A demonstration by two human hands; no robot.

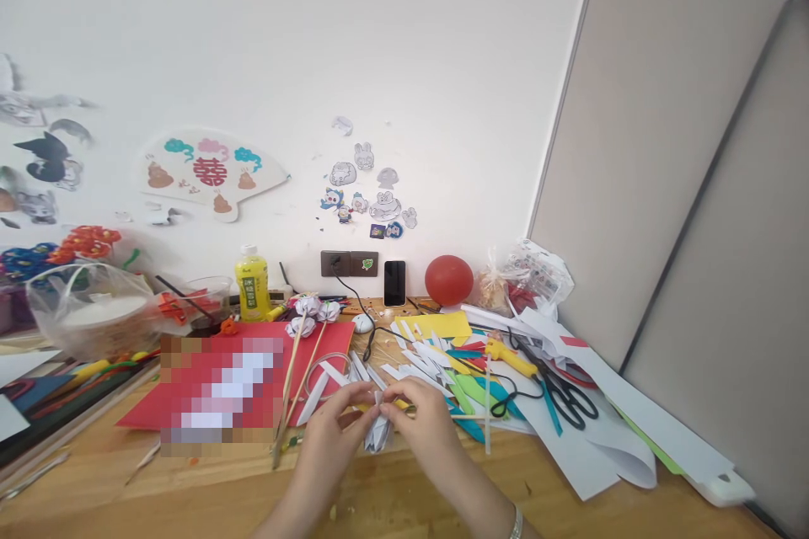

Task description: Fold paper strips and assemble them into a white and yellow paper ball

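Observation:
Over the front of the wooden table, my left hand (334, 429) and my right hand (422, 421) meet with thumbs and forefingers closed in a pinch. Between them is a small bundle of folded white paper (377, 435), its pleats hanging below the fingertips. A thin wooden stick (471, 417) shows to the right of my right hand; whether it joins the paper is hidden. Left of my hands, white paper flowers on sticks (305, 316) lie across a red sheet (240, 345). White paper strips (420, 358) are scattered just beyond my fingers.
A yellow glue gun (511, 356) and black-handled scissors (565, 396) lie on papers at right. At the wall stand a phone (395, 283), a red balloon (448, 280) and a yellow-green bottle (252, 285). A clear plastic bag (94, 312) sits at left. A black cable (357, 299) hangs from the socket.

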